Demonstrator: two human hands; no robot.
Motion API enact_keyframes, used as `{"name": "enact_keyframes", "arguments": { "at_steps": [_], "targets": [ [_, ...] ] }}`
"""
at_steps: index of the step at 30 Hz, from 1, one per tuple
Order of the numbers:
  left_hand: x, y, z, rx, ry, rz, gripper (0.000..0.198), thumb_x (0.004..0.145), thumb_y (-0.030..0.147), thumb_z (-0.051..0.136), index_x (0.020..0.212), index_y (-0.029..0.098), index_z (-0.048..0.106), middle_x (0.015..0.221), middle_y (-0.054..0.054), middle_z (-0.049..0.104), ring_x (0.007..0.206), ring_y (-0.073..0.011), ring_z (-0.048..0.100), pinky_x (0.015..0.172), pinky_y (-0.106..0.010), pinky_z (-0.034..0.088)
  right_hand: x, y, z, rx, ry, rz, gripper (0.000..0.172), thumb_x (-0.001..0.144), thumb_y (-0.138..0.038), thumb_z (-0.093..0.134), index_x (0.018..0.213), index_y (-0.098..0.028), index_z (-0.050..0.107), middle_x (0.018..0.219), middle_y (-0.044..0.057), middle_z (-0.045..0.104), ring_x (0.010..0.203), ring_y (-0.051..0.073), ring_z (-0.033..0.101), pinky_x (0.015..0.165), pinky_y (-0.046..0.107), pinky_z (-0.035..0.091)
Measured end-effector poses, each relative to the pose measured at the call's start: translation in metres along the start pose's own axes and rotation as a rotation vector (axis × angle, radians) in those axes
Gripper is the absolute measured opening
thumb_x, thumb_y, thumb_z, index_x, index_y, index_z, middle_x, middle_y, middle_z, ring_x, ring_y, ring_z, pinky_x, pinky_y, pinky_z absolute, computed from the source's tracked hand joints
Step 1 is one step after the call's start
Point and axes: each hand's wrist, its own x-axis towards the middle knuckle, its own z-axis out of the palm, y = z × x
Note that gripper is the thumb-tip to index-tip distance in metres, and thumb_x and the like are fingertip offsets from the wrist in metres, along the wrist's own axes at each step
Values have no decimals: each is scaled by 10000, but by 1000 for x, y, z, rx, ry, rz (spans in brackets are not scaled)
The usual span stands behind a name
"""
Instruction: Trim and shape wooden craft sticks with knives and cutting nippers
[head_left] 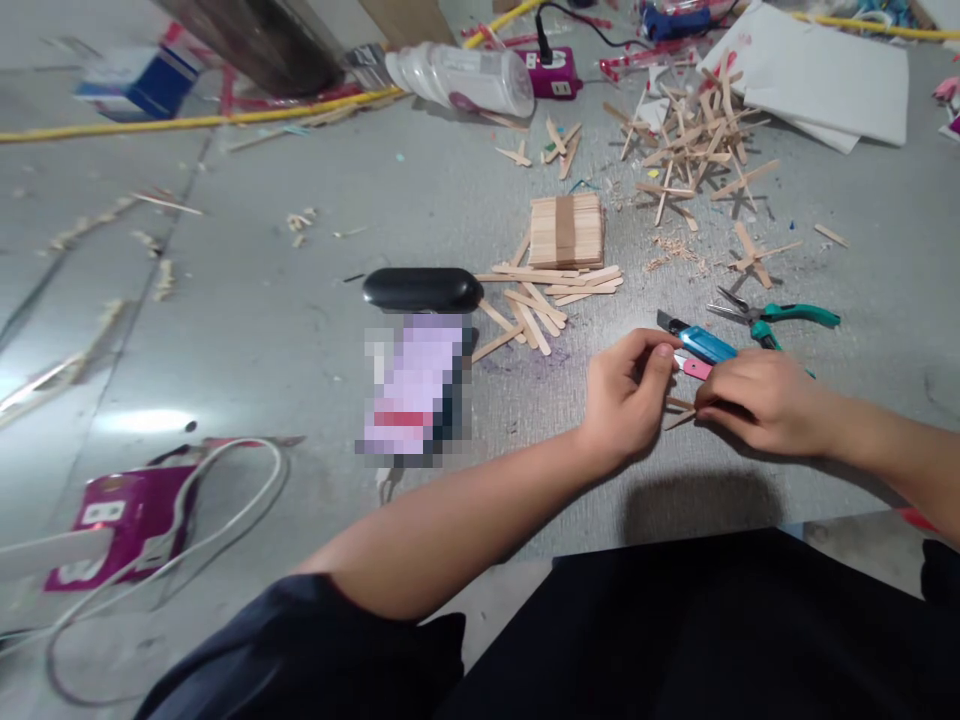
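Observation:
My left hand and my right hand meet low over the grey floor, both with fingers pinched on small wooden stick pieces held between them. A blue utility knife and a pink object lie just behind my hands. Green-handled pliers rest to the right of the knife. Loose wooden sticks are scattered to the left, in front of a flat panel of glued sticks.
A black case and a blurred-out phone lie left of the sticks. A heap of stick crosses sits at the back, beside white sheets. A plastic bottle, magenta power strips and a white cable also lie about.

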Motion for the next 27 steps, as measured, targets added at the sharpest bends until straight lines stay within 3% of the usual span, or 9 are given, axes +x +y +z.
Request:
{"name": "enact_keyframes", "arguments": {
  "at_steps": [5,14,22,27],
  "targets": [
    [1,1,1,22,-7,11,224,1139,328,657,1062,207,828,785,-1,791,649,-112,708,640,-243,594,0,3,6,-180,-5,-121,326,1267,-376,561,1090,-215,782,954,71,878,805,222,740,807,406,455],
    [6,-8,0,91,14,52,232,1140,338,655,1062,206,828,832,-7,814,679,-117,681,700,-271,574,1,2,14,-242,-14,-286,260,1236,-271,595,1069,-224,790,984,68,857,899,238,712,866,415,491],
    [14,-19,0,207,31,11,273,1148,362,619,1094,200,832,854,-20,800,683,-126,666,695,-263,554,7,6,23,-264,-28,-256,235,1236,-315,648,1106,-206,811,1053,87,853,1046,266,723,913,422,486],
    [44,-20,-24,444,81,-15,234,1121,362,655,1144,202,824,886,-34,794,683,-156,647,705,-297,521,9,10,26,-265,-44,-258,167,1196,-330,749,1107,-231,850,1155,85,863,1154,280,726,955,430,467]
  ]
}}
